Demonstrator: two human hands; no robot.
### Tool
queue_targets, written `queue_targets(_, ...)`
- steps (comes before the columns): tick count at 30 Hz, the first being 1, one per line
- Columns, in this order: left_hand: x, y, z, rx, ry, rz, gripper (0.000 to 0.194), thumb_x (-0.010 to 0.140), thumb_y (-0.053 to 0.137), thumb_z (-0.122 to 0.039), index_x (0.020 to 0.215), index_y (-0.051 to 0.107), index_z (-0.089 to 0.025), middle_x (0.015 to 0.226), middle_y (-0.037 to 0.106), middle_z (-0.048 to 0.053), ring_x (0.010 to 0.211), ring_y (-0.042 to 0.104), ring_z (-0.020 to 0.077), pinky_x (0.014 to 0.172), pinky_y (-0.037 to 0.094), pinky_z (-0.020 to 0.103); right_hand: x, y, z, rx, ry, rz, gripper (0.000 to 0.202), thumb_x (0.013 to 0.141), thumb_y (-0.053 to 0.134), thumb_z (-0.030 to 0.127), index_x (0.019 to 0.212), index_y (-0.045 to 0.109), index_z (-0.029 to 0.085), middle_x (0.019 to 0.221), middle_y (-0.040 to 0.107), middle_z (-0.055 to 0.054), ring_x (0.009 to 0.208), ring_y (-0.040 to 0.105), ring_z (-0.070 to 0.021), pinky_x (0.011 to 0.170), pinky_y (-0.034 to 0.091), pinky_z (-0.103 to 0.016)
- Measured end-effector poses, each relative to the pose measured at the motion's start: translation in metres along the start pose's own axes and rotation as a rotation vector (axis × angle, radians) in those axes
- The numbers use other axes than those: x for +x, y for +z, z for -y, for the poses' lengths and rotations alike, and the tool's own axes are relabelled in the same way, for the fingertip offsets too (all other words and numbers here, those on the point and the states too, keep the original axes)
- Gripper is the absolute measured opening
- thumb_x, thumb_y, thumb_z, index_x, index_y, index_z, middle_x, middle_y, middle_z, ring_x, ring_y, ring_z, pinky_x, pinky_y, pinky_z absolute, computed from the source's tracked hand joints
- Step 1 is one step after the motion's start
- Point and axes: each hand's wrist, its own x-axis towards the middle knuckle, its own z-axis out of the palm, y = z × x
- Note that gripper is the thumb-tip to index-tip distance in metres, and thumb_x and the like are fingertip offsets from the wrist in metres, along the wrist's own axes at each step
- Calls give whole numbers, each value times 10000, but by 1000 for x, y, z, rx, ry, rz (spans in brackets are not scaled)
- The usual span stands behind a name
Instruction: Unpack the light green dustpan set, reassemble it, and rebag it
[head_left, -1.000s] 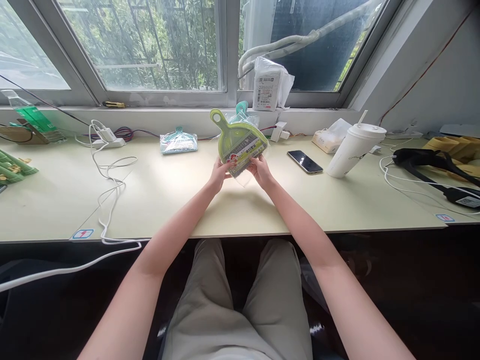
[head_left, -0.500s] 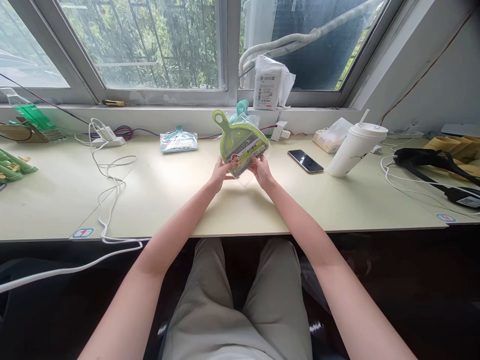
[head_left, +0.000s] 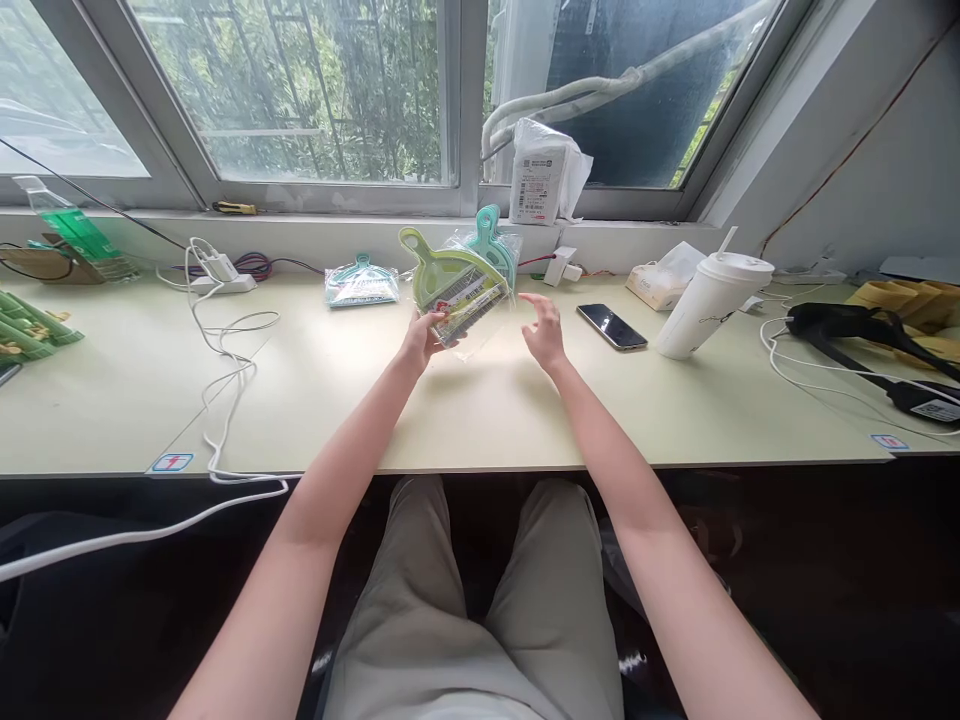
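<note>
One packaged green dustpan (head_left: 450, 285) in left hand (head_left: 420, 340), label unreadable

Glossy plastic dustpan pack (head_left: 457, 290), matt desk (head_left: 465, 410)

A single head-worn camera looks forward and down from close above the person's lap, facing the window (head_left: 300, 90). The surface (head_left: 480, 420) spans the frame below the window, both forearms reaching toward it.
</note>
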Motion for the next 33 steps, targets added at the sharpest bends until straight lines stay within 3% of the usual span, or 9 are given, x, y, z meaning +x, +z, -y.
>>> queue_targets(2, 2, -3, 1, -18, -58, 8, 629, 686, 617, -266, 1293, 467, -199, 999, 725, 66, 716, 738, 222, 592, 557, 286, -3, 0, 0, -198, -158, -5, 635, 767, 538, 16, 1345, 553, 278, 1487, 469, -72, 1370, 432, -291, 1111, 434, -545)
queue_targets(4, 3, -3, 4, -25, -108, 11, 572, 676, 619, -263, 1231, 512, -177, 958, 722, 75, 686, 728, 223, 531, 531, 272, -5, 0, 1, -290, -243, 9, 661, 785, 547, 29, 1381, 525, 314, 1493, 463, -49, 1376, 406, -294, 1126, 410, -551)
queue_targets(8, 4, -1, 8, -8, -156, -40, 467, 665, 622, -259, 1122, 565, -180, 900, 718, 71, 658, 699, 206, 499, 520, 279, -5, 1, 0, -298, -289, -19, 457, 877, 546, 124, 1292, 605, 306, 1394, 556, -52, 1309, 449, -284, 1109, 419, -517)
queue_targets(10, 4, -1, 8, 4, -174, -29, 459, 659, 622, -265, 1107, 573, -178, 901, 719, 74, 681, 707, 214, 510, 520, 276, -3, 1, -1, -268, -279, -54, 261, 930, 527, 207, 1119, 693, 274, 1326, 602, -63, 1271, 476, -286, 1087, 428, -513)
queue_targets(13, 4, -4, 7, 33, -198, 23, 444, 656, 620, -285, 1083, 588, -168, 927, 720, 85, 693, 721, 229, 492, 498, 261, -2, 2, -4, -205, -246, -82, 212, 962, 504, 286, 940, 711, 246, 1201, 661, -76, 1199, 525, -287, 1058, 436, -506)
queue_targets(20, 7, -7, 13, 125, -247, 85, 441, 677, 631, -315, 1096, 604, -177, 943, 720, 105, 638, 708, 225, 484, 511, 292, -5, 7, -4, -167, -165, -53, 189, 963, 479, 322, 943, 640, 224, 1038, 683, -101, 1066, 569, -296, 1002, 442, -468)
queue_targets(27, 6, -5, 18, 163, -265, 200, 455, 738, 653, -356, 1152, 617, -170, 893, 728, 106, 607, 689, 211, 536, 568, 324, -3, 7, -11, -131, -132, -140, 174, 967, 471, 331, 922, 605, 230, 1079, 621, -116, 1120, 525, -295, 1044, 420, -484)
queue_targets(33, 1, -2, 20, 200, -259, 314, 462, 749, 665, -331, 1172, 600, -157, 791, 711, 82, 585, 690, 209, 488, 521, 284, 1, 7, -24, 31, 7, -88, 94, 889, 569, 298, 851, 547, 216, 992, 608, -101, 956, 590, -249, 897, 528, -443)
